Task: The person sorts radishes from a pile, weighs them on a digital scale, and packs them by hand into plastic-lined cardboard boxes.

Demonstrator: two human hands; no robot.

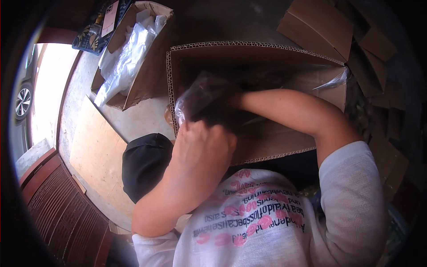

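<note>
A large open cardboard box [284,149] stands in front of my body. Over its left side, my left hand [202,144] is closed on the edge of a clear plastic bag [195,98]. The bag hangs at the box's left part and something dark shows through or behind it. My right forearm reaches in over the box from the right, and my right hand [224,94] is in dark shadow beside the bag, so its fingers cannot be made out. More clear plastic [333,79] lies at the box's right corner.
A smaller carton [133,95] holding white plastic bags [129,58] stands at the upper left, beside a pink phone [110,18] on a dark patterned item. Cardboard pieces [316,26] lie at the upper right. A wooden board [95,147] and carved wooden furniture [66,209] are at left.
</note>
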